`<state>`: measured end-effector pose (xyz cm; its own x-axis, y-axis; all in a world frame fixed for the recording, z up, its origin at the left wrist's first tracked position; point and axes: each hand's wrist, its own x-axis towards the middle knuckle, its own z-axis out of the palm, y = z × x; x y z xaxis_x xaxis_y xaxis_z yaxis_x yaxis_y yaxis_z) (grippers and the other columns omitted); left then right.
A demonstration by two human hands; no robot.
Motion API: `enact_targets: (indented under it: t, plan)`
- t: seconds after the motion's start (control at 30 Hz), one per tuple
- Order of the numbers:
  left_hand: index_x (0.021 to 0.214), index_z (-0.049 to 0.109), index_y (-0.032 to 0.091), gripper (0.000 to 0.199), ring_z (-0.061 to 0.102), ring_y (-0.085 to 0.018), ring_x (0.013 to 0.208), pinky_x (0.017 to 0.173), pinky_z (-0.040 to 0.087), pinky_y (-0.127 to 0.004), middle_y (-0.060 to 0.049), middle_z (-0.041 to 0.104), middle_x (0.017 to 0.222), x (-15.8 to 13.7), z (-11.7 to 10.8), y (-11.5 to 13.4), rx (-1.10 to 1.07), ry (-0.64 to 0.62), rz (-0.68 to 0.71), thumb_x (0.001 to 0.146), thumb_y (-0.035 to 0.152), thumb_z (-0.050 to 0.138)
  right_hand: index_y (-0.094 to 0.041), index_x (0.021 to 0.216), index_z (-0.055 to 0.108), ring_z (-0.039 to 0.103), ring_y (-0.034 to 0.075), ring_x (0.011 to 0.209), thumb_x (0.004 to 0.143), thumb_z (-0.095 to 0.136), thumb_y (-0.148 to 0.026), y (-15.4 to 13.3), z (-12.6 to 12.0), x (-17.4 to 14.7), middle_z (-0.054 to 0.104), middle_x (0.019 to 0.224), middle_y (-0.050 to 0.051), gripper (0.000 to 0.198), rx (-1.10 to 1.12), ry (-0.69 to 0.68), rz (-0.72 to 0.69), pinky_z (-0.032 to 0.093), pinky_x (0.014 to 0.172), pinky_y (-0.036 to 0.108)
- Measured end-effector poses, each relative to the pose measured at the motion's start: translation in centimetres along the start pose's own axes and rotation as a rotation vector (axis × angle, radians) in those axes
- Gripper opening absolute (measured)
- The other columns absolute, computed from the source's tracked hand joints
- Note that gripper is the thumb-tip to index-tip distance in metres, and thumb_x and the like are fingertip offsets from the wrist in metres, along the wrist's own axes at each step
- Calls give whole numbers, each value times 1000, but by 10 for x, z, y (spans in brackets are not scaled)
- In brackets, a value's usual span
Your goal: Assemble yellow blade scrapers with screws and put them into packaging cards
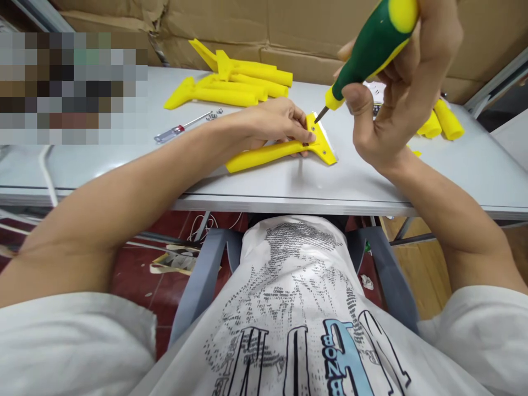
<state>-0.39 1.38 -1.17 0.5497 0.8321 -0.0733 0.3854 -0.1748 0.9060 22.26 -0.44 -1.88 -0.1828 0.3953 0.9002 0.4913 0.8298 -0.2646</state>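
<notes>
Behind the far edge of a pale grey bench, creased brown cardboard. Under the near edge, a dark red floor. Sitting at the middle of the near edge, in a grey chair, wearing a white shirt with black and blue print.

Holding a yellow scraper with the left hand, fingers and thumb closed around its neck, just below the wide head. Held between the middle of the bench and the near edge, handle toward the left, head toward the right, with a thin shiny blade along the head's right side.

Gripping a green and yellow screwdriver with the right hand, up above the bench, fingers curled snugly around the fat handle. Pointing its dark metal tip down and left, at the far end of the scraper's head. Cannot tell if touching or just over it.

Near the far edge, left of the middle, in a messy pile: yellow handles. In front of that pile, toward the left: a smaller screwdriver with a see-through handle and a red band, lying flat, thin end pointing at some tiny screws. Toward the right end, partly behind the right hand: more yellow pieces. Toward the left end, a white cord reaching the near edge.
</notes>
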Motion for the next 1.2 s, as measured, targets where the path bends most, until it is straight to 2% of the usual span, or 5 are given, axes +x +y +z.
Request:
enact_targets:
  t: [0.17,0.53,0.8,1.03,1.2]
  plan:
    - [76,79,22,28,75,-24,90,85,54,-36,-8,81,88,-3,2,3,43,22,-5,70,35,103,-30,145,49,81,16,93,112,44,-73,31,14,1,77,125,3,54,103,193,-249,68,90,35]
    - [76,78,22,31,79,-26,94,83,55,-34,-9,83,86,-4,2,7,33,-2,-37,70,37,104,-35,151,46,80,17,95,113,38,-70,4,5,6,78,116,2,52,95,59,-204,71,91,32]
    - [77,78,21,32,78,-26,93,85,55,-36,-9,81,85,-4,2,7,16,-8,-34,70,36,104,-36,144,53,83,18,109,111,38,-70,17,4,-1,78,135,2,49,-58,48,-74,72,99,35]
    - [75,78,22,31,77,-25,92,84,54,-36,-9,83,86,-4,2,8,57,7,-23,70,39,103,-29,147,48,85,15,97,117,40,-66,25,11,4,82,112,1,48,68,117,-307,70,83,29]
    - [76,79,22,29,75,-25,92,85,53,-36,-9,84,89,-6,3,10,83,28,-48,70,39,102,-37,155,48,85,13,104,118,41,-68,4,2,8,80,122,-4,49,180,-62,-248,72,93,28]
